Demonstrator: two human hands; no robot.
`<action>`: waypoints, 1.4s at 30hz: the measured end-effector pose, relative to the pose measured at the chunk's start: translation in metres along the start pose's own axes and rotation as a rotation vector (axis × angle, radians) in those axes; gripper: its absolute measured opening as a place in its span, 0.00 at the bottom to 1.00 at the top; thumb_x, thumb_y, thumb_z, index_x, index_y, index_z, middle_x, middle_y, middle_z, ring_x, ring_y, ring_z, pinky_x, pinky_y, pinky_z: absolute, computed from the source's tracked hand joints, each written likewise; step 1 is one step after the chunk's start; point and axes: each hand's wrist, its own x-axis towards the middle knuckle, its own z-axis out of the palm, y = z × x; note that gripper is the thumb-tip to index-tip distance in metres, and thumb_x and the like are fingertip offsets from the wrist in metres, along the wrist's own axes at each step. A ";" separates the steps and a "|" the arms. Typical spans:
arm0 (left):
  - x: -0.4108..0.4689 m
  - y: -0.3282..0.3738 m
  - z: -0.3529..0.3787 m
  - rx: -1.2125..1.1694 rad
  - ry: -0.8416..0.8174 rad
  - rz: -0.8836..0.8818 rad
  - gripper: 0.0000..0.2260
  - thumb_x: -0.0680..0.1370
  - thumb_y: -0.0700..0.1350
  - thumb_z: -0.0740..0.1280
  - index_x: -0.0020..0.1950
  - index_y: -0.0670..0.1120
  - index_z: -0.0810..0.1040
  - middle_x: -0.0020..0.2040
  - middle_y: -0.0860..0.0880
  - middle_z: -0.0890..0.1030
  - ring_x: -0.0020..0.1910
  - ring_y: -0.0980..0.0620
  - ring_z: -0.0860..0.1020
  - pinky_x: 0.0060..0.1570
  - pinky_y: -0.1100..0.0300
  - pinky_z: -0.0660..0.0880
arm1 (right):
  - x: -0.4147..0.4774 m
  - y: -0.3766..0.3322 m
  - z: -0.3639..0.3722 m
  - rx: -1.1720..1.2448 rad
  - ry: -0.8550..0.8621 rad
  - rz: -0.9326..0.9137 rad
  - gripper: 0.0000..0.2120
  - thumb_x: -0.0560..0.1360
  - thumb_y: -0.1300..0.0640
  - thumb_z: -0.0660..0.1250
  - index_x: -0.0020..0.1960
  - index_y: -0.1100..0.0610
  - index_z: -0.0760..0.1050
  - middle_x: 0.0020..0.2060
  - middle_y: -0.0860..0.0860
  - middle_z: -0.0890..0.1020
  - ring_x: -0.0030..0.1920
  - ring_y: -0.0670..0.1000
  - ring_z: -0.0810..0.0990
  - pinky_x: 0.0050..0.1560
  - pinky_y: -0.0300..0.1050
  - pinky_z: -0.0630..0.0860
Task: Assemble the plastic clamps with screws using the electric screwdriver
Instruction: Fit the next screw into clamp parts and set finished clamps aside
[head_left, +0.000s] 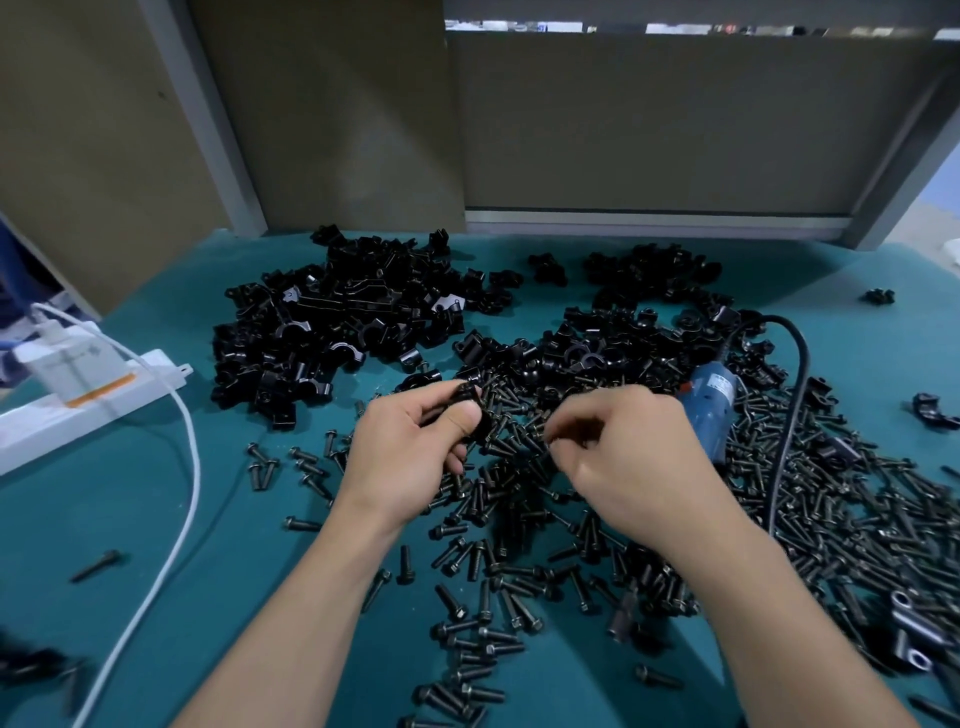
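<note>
Screws (467, 693) nearest | left hand (410, 447) — clamp (467, 395) | right hand (634, 447) — screw (563, 442) | mat (234, 545) open leftward

There is just one camera. It sits on the person's head and looks forward and down at the green table (249, 545). It is close. Both arms come in from 6 o'clock, and the left hand (410, 447) and right hand (639, 452) meet in the middle. Grey wall panels (649, 130) fill 12 o'clock.

Left hand (410, 447), right hand (634, 457): bare; forearms bare to frame edge.
</note>
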 end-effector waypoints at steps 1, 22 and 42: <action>0.000 0.000 0.000 -0.012 0.022 0.011 0.12 0.81 0.41 0.72 0.59 0.57 0.85 0.40 0.54 0.88 0.30 0.57 0.79 0.35 0.65 0.78 | -0.001 -0.001 0.003 -0.062 -0.009 0.009 0.08 0.77 0.57 0.71 0.48 0.44 0.84 0.40 0.38 0.83 0.30 0.42 0.78 0.29 0.28 0.70; 0.008 0.010 -0.014 -0.297 0.260 0.006 0.09 0.82 0.38 0.70 0.53 0.51 0.87 0.42 0.49 0.87 0.31 0.57 0.77 0.31 0.66 0.75 | -0.034 -0.046 0.047 -0.257 -0.456 -0.225 0.07 0.80 0.58 0.67 0.44 0.51 0.72 0.46 0.48 0.78 0.45 0.53 0.78 0.47 0.52 0.79; 0.003 0.004 -0.006 -0.168 0.160 0.084 0.14 0.81 0.40 0.71 0.49 0.60 0.88 0.43 0.48 0.87 0.32 0.57 0.78 0.32 0.66 0.76 | -0.016 -0.031 0.031 0.162 -0.264 0.048 0.10 0.83 0.52 0.64 0.43 0.46 0.75 0.34 0.49 0.84 0.26 0.46 0.77 0.28 0.47 0.78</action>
